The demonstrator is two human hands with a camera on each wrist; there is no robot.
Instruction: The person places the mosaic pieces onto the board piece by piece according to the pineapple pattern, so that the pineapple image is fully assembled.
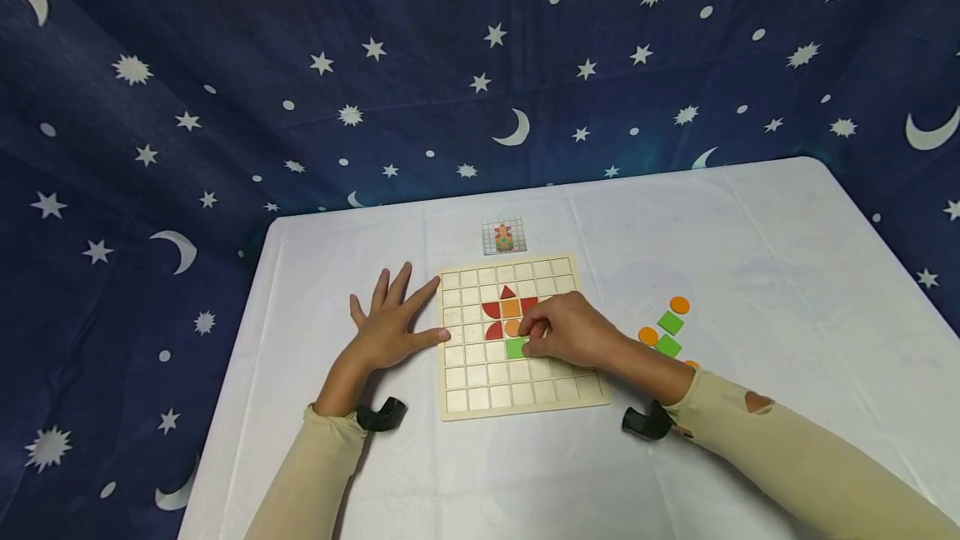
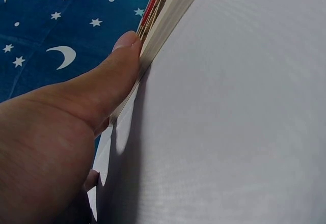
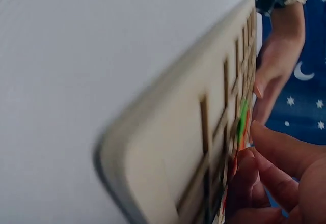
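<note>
A square wooden grid board (image 1: 465,398) lies on the table. On it are red pieces, among them a triangle (image 1: 507,292) and a quarter circle (image 1: 494,331), with an orange square (image 1: 510,308), an orange circle (image 1: 512,327) and a green square (image 1: 515,348). My left hand (image 1: 386,332) is spread at the board's left side, thumb (image 2: 119,61) on its edge. Over the middle, my right hand (image 1: 573,332) has curled fingers, its fingertips right at the orange circle and green square. Its fingers hide part of the pattern; I cannot tell whether they pinch a piece.
Right of the board lie loose orange circles (image 1: 679,305) and green squares (image 1: 671,323). Behind it is a small pattern card (image 1: 491,243) showing a coloured figure on a grid. A white cloth (image 1: 525,482) covers the table. A dark blue star-and-moon curtain (image 1: 420,132) hangs behind.
</note>
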